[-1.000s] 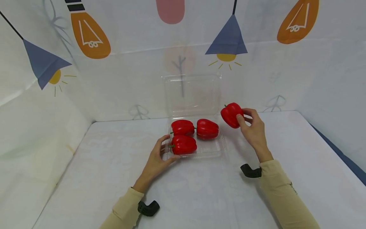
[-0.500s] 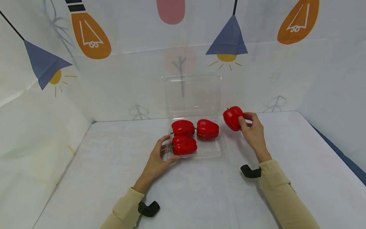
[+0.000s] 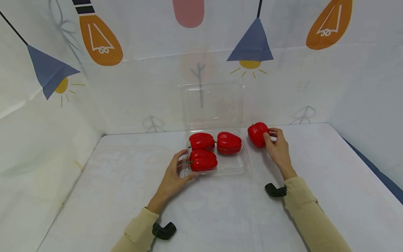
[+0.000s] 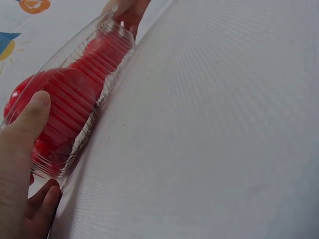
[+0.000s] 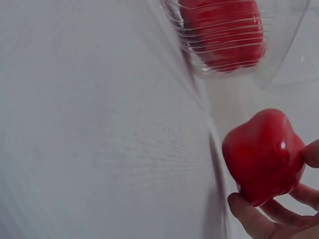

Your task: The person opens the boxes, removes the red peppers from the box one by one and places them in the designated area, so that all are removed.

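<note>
A clear plastic clamshell container [image 3: 231, 170] stands on the table with its lid [image 3: 212, 105] raised at the back. Three red bell peppers lie inside: one back left [image 3: 201, 141], one back right [image 3: 229, 143] and one front left [image 3: 203, 160]. My left hand [image 3: 172, 176] holds the container's front left corner, thumb along the front wall and fingers at the left side. To the right of the container, my right hand [image 3: 278, 148] grips another red bell pepper [image 3: 257, 135] between thumb and fingers. In the right wrist view this held pepper [image 5: 264, 154] is low over the table; contact cannot be told.
The white-covered table [image 3: 220, 213] ends at a white printed cloth backdrop [image 3: 141, 87] just behind the container. A similar cloth [image 3: 41, 150] hangs on the left side. Black curved wrist pieces [image 3: 164, 231] protrude from both sleeves.
My right hand has lowered the held bell pepper and brought it slightly to the right, beside the container. The left hand and the peppers inside have stayed put.
</note>
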Tool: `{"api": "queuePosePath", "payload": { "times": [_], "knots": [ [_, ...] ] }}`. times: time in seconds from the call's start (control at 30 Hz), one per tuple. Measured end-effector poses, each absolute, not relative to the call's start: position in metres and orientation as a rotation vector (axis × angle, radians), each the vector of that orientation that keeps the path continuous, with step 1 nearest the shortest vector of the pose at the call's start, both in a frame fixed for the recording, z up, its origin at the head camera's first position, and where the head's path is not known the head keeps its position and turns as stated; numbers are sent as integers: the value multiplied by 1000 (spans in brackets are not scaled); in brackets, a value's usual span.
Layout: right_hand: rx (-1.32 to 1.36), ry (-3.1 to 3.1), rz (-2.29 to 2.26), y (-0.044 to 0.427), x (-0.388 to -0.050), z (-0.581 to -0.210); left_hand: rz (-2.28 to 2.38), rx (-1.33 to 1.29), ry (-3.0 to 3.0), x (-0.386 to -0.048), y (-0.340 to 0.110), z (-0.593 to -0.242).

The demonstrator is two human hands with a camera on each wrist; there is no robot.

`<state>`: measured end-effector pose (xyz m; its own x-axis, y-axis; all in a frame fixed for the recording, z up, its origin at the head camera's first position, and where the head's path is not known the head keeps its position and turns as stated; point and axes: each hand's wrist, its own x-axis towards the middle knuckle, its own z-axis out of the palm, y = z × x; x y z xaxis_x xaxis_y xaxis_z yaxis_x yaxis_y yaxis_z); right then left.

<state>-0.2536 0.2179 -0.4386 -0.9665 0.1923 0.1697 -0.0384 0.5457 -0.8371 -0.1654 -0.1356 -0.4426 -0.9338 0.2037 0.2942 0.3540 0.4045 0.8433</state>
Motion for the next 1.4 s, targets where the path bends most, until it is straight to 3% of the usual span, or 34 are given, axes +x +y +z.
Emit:
{"api": "queuePosePath", "payload": {
  "times": [0.67, 1.4],
  "knots": [
    [-17, -2580, 1204, 226, -260, -459, -1556, -518, -2502, -167, -136, -443],
    [-25, -2591, 1306, 225, -258, -471, -1538, -504, -2522, -164, -136, -442]
  ]
}}
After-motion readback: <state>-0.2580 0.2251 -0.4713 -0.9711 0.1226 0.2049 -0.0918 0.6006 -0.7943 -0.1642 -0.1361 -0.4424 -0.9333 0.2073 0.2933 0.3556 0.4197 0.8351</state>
